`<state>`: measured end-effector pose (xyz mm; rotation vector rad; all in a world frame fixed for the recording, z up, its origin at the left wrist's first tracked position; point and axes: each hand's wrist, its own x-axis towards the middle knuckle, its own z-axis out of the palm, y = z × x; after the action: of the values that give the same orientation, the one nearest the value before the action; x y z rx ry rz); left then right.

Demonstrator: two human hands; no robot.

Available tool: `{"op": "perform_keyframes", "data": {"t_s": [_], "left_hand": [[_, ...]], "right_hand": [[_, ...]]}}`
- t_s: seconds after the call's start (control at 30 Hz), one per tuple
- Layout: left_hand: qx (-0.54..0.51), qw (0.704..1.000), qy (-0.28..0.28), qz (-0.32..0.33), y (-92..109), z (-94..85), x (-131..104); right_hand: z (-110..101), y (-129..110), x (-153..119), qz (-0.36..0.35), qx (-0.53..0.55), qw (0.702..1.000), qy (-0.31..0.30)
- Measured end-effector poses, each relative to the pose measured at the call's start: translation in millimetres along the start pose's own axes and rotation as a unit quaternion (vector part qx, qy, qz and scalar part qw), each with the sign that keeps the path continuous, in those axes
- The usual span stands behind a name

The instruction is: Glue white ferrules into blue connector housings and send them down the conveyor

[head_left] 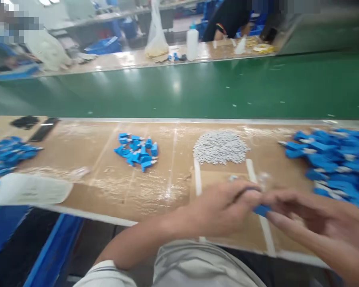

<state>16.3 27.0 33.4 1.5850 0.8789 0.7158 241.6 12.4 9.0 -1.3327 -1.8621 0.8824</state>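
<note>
Left hand [224,207] and right hand [320,221] pinch the blue part [262,210] between nearly closed fingertips. Uneven pressure could flip it loose, perhaps into the grey pieces [220,147] at its 11 o'clock.

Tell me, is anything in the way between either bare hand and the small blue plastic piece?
Nothing visible: the left hand and right hand both have fingertips right at the small blue plastic piece, partly covering it.
</note>
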Motion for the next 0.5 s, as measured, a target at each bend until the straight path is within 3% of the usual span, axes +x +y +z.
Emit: {"op": "perform_keyframes", "data": {"t_s": [0.1, 0.2, 0.33, 0.5], "left_hand": [[-0.111, 0.992, -0.009, -0.055, -10, -9.7, 1], [-0.251, 0.959, -0.004, -0.13, -27, -21.6, 1], [-0.394, 0.896, 0.049, -0.201, -48, -28.4, -5], [-0.469, 0.856, 0.09, -0.195, -68, -23.7, -14]], "right_hand": [[0, -16, 12, 0.039, 0.079, 0.994, -0.068], [3, -2, 11, 0.097, 0.131, 0.986, -0.026], [19, 22, -4, 0.138, 0.05, 0.989, -0.009], [44, 26, -6, 0.12, 0.079, 0.989, -0.034]]}}
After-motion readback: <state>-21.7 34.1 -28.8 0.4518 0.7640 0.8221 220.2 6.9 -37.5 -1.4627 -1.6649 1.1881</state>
